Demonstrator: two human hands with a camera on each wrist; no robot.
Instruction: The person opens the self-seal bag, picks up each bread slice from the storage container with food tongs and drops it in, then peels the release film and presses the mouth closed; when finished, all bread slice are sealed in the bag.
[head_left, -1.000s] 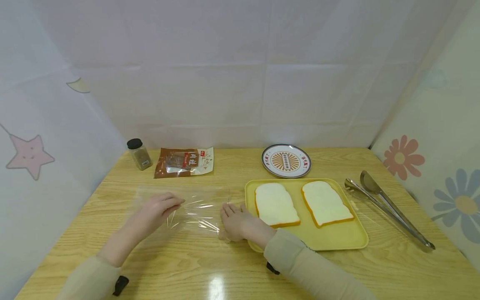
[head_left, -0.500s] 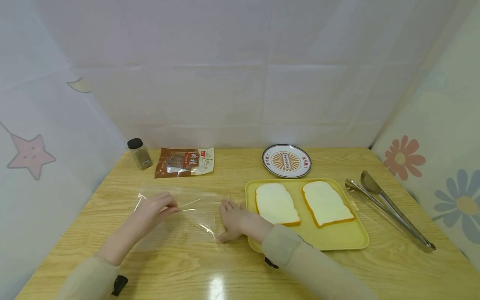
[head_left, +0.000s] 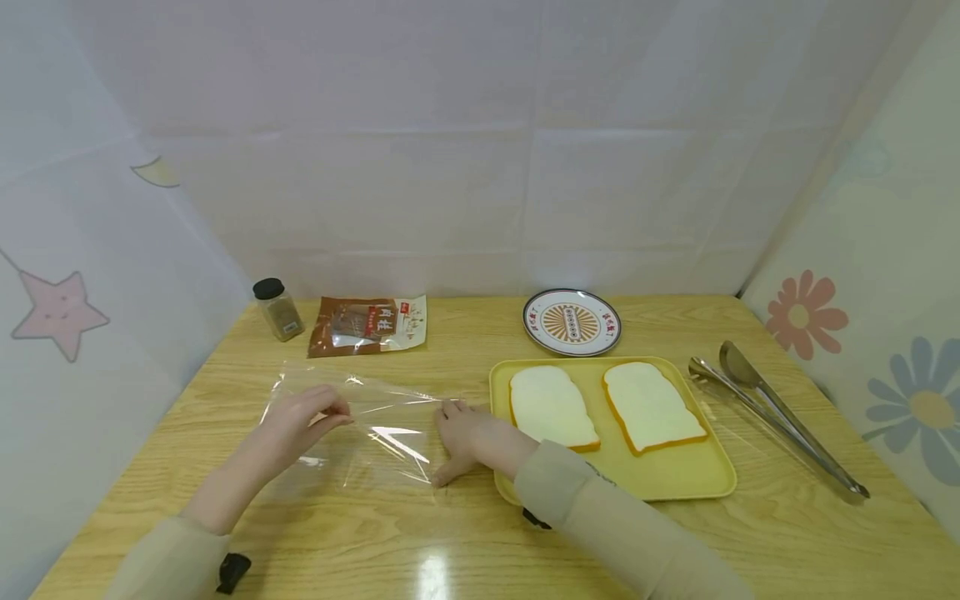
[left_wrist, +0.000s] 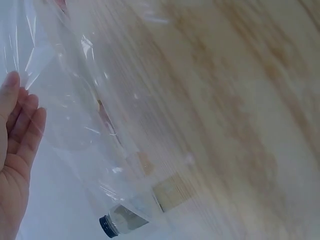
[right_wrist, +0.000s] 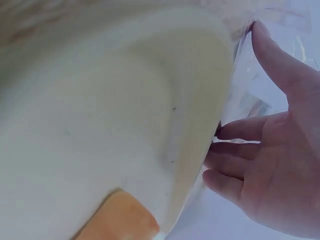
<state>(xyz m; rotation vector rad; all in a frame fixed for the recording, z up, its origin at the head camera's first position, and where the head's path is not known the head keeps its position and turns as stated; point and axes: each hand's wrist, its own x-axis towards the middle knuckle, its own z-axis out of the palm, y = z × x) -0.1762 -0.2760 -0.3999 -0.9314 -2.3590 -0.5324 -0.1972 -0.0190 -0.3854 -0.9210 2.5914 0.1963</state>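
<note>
A thin clear plastic sheet (head_left: 375, 433) lies creased and glossy on the left half of the wooden table. My left hand (head_left: 303, 421) pinches its upper layer between thumb and fingertips and holds it raised; in the left wrist view the film is drawn into folds at the thumb of that hand (left_wrist: 20, 135). My right hand (head_left: 468, 437) rests at the sheet's right edge with thumb and fingers spread, close to the yellow tray (head_left: 622, 479). In the right wrist view the thumb of my right hand (right_wrist: 280, 150) reaches the plastic's edge.
On the tray lie two bread slices (head_left: 551, 408) with orange crusts. A round plate (head_left: 572, 322) stands behind it, metal tongs (head_left: 787, 425) to its right. At the back left are a black-capped jar (head_left: 280, 310) and a brown food packet (head_left: 367, 325).
My left hand has drawn slightly left and the plastic's far left corner has lifted. My right hand has shifted a little left, its thumb spreading away from the fingers.
</note>
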